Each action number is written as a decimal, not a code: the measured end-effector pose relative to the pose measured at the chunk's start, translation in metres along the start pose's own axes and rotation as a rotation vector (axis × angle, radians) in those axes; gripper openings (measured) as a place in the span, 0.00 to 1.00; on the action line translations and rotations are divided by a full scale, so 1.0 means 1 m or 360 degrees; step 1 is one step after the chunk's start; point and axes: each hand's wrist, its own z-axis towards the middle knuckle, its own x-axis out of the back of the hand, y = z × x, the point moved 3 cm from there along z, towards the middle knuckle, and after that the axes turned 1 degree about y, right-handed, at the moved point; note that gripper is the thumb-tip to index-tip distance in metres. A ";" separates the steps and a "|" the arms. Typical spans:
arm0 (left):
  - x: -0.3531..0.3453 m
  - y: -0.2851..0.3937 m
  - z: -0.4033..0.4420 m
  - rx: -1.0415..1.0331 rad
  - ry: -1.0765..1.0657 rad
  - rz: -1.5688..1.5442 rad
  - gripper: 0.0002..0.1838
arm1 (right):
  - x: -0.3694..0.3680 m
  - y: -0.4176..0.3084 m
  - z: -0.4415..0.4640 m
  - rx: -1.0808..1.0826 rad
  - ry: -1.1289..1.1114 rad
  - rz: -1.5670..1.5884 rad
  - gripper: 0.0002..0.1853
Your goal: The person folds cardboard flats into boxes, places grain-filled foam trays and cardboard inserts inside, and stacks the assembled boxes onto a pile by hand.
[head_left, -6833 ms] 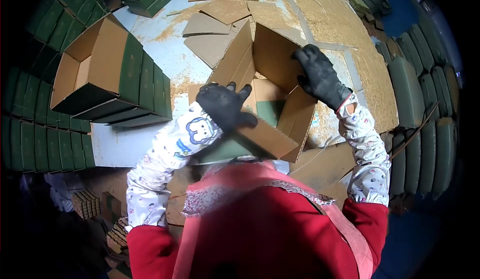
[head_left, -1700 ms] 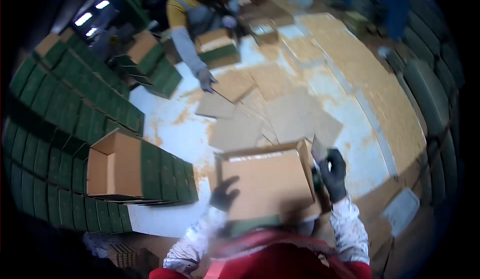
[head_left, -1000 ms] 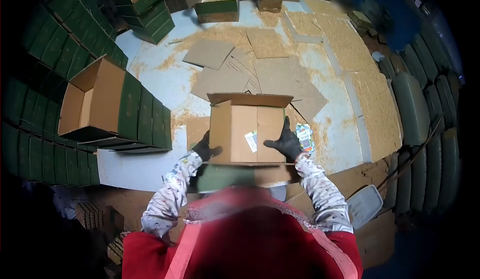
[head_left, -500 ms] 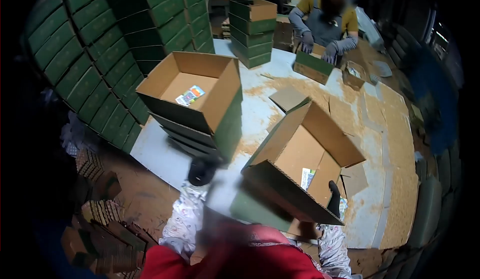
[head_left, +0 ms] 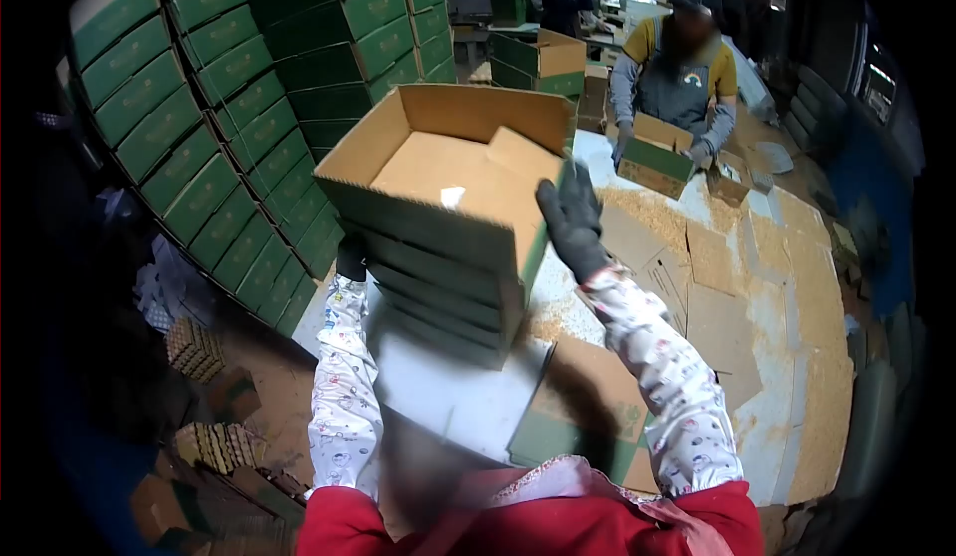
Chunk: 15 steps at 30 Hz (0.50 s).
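Note:
A stack of green cardboard boxes (head_left: 438, 282) stands on the table before me, its top box (head_left: 428, 213) brown inside. A small white label (head_left: 453, 197) shows on that box's floor. At the right wall of the top box is my right hand (head_left: 575, 220), dark-gloved, fingers stretched out along the cardboard. My left hand (head_left: 352, 257), in a dark glove too, is against the left side of the stack; its fingers are mostly hidden. A flat brown-and-green cardboard sheet (head_left: 578, 402) lies near my right forearm.
Tall stacks of green boxes (head_left: 214, 148) rise at the left. Across the table (head_left: 438, 407), a co-worker (head_left: 682, 83) in grey gloves handles a small green box (head_left: 654, 163). Flat cardboard pieces (head_left: 712, 332) and scattered brown shreds cover the right side. Egg trays (head_left: 194, 349) sit low on the left.
The open box that my right hand held at the right is now on top of the stack. Both hands have moved forward to the stack's sides. The co-worker's box has tilted upward.

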 end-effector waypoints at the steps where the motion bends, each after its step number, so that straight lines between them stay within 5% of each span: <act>1: 0.001 -0.006 0.005 -0.0011 -0.0005 0.0027 0.16 | -0.007 -0.021 0.005 0.0407 0.0208 -0.0108 0.24; 2: 0.004 -0.012 0.007 -0.0030 0.0004 0.0064 0.17 | -0.036 -0.006 0.010 0.0453 0.0112 0.0343 0.22; 5: 0.022 -0.031 0.011 -0.0205 0.0102 0.0170 0.18 | -0.049 0.008 0.002 0.0425 0.0046 0.0345 0.22; 7: -0.025 0.040 -0.035 -0.0290 0.0492 -0.0044 0.17 | -0.021 0.018 -0.027 0.0455 -0.0130 0.0501 0.24; 8: -0.030 0.043 -0.052 -0.0283 0.0749 -0.0200 0.13 | -0.004 0.036 -0.053 0.0420 -0.0368 0.0352 0.24; 9: -0.038 0.056 -0.079 -0.0354 0.0996 0.0186 0.11 | 0.012 0.059 -0.079 0.0270 -0.0620 0.0267 0.25; 11: -0.042 0.025 -0.142 -0.0160 0.1335 0.0074 0.06 | 0.058 0.136 -0.143 0.0135 -0.0653 -0.0086 0.27; 13: -0.079 -0.034 -0.217 -0.0098 0.0922 0.0553 0.05 | 0.129 0.239 -0.213 -0.0480 -0.0359 -0.0326 0.30; 15: -0.143 -0.088 -0.298 0.0005 -0.0152 0.0892 0.09 | 0.204 0.313 -0.295 -0.0947 -0.0014 -0.0623 0.33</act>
